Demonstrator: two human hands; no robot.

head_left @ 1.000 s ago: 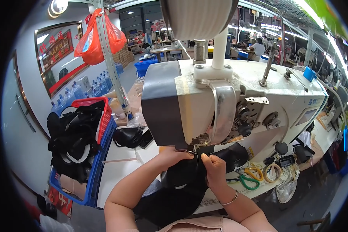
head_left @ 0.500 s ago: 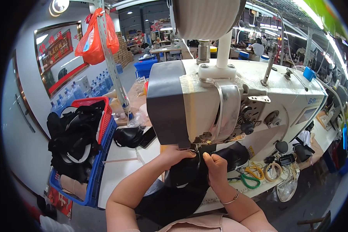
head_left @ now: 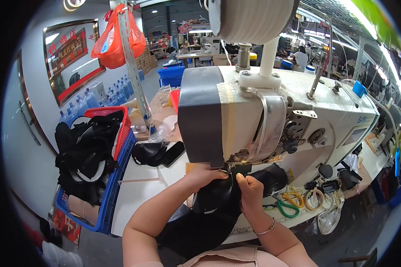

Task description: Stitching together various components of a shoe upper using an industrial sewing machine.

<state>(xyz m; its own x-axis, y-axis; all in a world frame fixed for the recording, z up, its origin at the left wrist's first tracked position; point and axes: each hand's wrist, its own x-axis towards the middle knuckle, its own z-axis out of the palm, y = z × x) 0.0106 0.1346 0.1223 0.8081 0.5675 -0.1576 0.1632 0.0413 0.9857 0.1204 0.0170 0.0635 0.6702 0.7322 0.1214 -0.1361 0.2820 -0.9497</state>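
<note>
A large white and grey sewing machine (head_left: 247,115) stands before me, a spool of white tape (head_left: 256,20) mounted on its top. Right under its needle area, both hands grip one black leather-like piece (head_left: 211,193), whose dark cloth part hangs over the table edge toward my lap. My left hand (head_left: 206,175) is closed on the piece's left side, fingers partly hidden below the machine head. At its right side my right hand (head_left: 250,189) pinches the edge, thumb on top. More black material (head_left: 272,179) lies just beyond the right hand.
Left of the table, a blue crate (head_left: 113,196) and red basket (head_left: 125,122) hold black pieces. A phone (head_left: 173,153) lies beside a black pouch-like item (head_left: 149,153). Green-handled scissors (head_left: 288,208), yellow-handled scissors (head_left: 294,199) and a tape roll (head_left: 315,199) lie to the right.
The view has shifted slightly, so the machine and background appear farther right. Both hands keep their hold on the black piece in nearly the same place.
</note>
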